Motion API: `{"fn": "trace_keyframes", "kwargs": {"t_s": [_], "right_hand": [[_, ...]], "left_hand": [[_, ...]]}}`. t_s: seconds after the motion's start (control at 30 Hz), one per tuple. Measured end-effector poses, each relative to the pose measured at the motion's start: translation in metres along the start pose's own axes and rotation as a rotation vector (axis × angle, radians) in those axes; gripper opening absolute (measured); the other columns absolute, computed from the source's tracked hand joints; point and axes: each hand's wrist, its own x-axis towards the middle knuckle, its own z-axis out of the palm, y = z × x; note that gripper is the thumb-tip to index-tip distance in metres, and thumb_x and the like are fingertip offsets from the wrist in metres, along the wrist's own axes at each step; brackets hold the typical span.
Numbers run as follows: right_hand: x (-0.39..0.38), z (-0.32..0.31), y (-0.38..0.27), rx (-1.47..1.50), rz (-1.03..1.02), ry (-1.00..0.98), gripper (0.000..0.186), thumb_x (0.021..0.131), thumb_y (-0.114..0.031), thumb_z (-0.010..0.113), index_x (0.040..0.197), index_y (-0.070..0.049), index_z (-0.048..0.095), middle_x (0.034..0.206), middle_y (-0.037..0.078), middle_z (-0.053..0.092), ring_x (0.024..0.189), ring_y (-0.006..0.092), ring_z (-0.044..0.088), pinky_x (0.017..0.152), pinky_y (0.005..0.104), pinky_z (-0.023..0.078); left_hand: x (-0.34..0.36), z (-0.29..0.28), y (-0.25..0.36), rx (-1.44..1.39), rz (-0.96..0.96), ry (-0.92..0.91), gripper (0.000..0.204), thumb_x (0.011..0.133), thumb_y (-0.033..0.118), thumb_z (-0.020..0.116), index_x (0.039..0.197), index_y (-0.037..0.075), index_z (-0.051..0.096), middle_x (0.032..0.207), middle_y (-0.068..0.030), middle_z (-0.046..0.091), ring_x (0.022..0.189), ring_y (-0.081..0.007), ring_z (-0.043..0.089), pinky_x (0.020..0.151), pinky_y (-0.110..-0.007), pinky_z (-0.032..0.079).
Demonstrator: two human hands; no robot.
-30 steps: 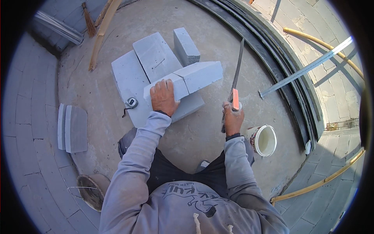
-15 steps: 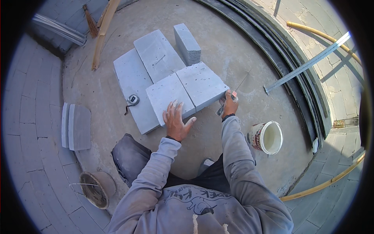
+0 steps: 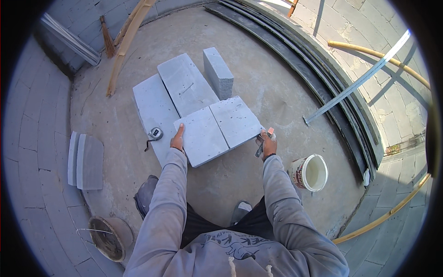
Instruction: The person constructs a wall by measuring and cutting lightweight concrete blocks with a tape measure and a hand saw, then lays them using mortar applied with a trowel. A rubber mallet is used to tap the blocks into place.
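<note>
A light grey aerated concrete block (image 3: 198,136) lies across two larger flat blocks, a dark straight line dividing its top from the right-hand part (image 3: 235,120). Whether that line is a cut or a joint, I cannot tell. My left hand (image 3: 177,138) grips the left edge, thumb on top and the other fingers mostly hidden. At the right end, my right hand (image 3: 268,144) is closed around a small hand tool (image 3: 259,150) with a dark metallic part and a pinkish end; its kind is unclear. That hand also touches the block's right corner.
A tape measure (image 3: 156,133) rests on the left flat block (image 3: 154,99). Behind stands an upright block (image 3: 218,74). A white bucket (image 3: 315,172) is at right, a dirty bucket (image 3: 110,237) at lower left. Slabs (image 3: 90,161) lean left; dark boards (image 3: 295,69) line the right.
My left hand has moved from above the block's front edge to its left edge and taken hold there. The right hand stays at the right end with the tool. The view has shifted slightly.
</note>
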Motion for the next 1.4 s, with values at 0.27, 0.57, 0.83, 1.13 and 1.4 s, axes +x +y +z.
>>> {"fn": "trace_keyframes", "kwargs": {"t_s": [0.27, 0.57, 0.83, 1.13, 1.4], "right_hand": [[0.01, 0.023, 0.005, -0.028, 0.032, 0.046, 0.02, 0.084, -0.011, 0.067, 0.1, -0.004, 0.057, 0.086, 0.003, 0.061, 0.07, 0.0127, 0.057, 0.061, 0.0279, 0.046], [-0.02, 0.032, -0.026, -0.339, -0.351, 0.192, 0.025, 0.08, -0.014, 0.067, 0.098, 0.002, 0.059, 0.084, 0.01, 0.065, 0.076, 0.0191, 0.061, 0.072, 0.0323, 0.047], [-0.17, 0.017, -0.144, -0.498, -0.405, -0.112, 0.013, 0.08, -0.01, 0.064, 0.084, -0.001, 0.055, 0.069, 0.006, 0.058, 0.058, 0.0149, 0.053, 0.056, 0.0308, 0.044], [-0.267, 0.059, -0.122, -0.725, -0.566, -0.309, 0.024, 0.082, -0.016, 0.068, 0.09, 0.002, 0.054, 0.063, 0.015, 0.053, 0.056, 0.0339, 0.055, 0.055, 0.0373, 0.045], [-0.298, 0.058, -0.123, -0.785, -0.514, -0.345, 0.023, 0.083, -0.016, 0.067, 0.09, 0.001, 0.052, 0.066, 0.017, 0.053, 0.057, 0.0381, 0.054, 0.055, 0.0405, 0.044]], "left_hand": [[-0.018, 0.045, 0.078, 0.097, 0.382, -0.025, 0.074, 0.076, 0.036, 0.079, 0.125, -0.01, 0.048, 0.111, -0.0175, 0.062, 0.099, -0.0233, 0.061, 0.089, -0.032, 0.047], [-0.035, 0.097, 0.15, 0.238, 0.651, -0.295, 0.09, 0.069, 0.028, 0.083, 0.136, -0.007, 0.036, 0.127, -0.0211, 0.051, 0.116, -0.0288, 0.052, 0.099, -0.036, 0.042], [-0.059, -0.008, 0.138, 0.741, 0.575, -0.523, 0.104, 0.063, 0.015, 0.087, 0.141, 0.001, 0.02, 0.132, -0.018, 0.045, 0.127, -0.0297, 0.043, 0.109, -0.038, 0.032], [-0.085, -0.006, 0.15, 1.021, 0.751, -0.388, 0.115, 0.062, 0.029, 0.087, 0.147, 0.002, 0.015, 0.143, -0.0206, 0.036, 0.134, -0.0321, 0.035, 0.112, -0.044, 0.025], [-0.115, 0.086, 0.158, 1.783, 0.843, -0.231, 0.112, 0.061, 0.051, 0.082, 0.145, 0.002, 0.028, 0.147, -0.0189, 0.036, 0.14, -0.0316, 0.029, 0.113, -0.054, 0.018]]}}
